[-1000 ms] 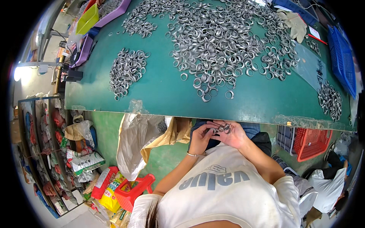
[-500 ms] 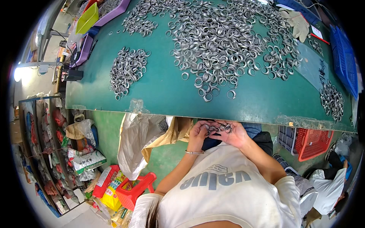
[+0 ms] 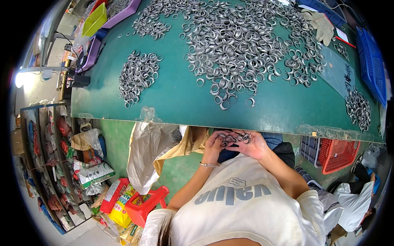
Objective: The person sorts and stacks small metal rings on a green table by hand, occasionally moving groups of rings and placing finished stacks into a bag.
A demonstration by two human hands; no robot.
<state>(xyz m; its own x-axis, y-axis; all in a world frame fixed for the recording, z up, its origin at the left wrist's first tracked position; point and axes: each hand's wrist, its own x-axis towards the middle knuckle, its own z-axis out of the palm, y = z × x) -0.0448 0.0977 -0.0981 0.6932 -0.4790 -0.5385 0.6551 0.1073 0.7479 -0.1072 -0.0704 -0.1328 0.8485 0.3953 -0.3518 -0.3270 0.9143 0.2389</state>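
A small cluster of metal rings lay between the two hands, held just below the near edge of the bench and above the lap. The right hand was cupped palm-up beneath the rings, serving as a tray so that none slipped off. The left hand, with a thin bracelet at the wrist, curled over them from the other side; its grip was partly closed, fingertips touching the rings, though whether it pinched a single ring could not be told. Holding the cluster close to the body probably kept it apart from the loose stock. Beyond the hands, on the green bench, a large heap of rings spread across the middle, with a smaller pile to the left and another pile far right. Under the bench, left of the hands, hung a pale plastic bag; a red crate stood to the right.
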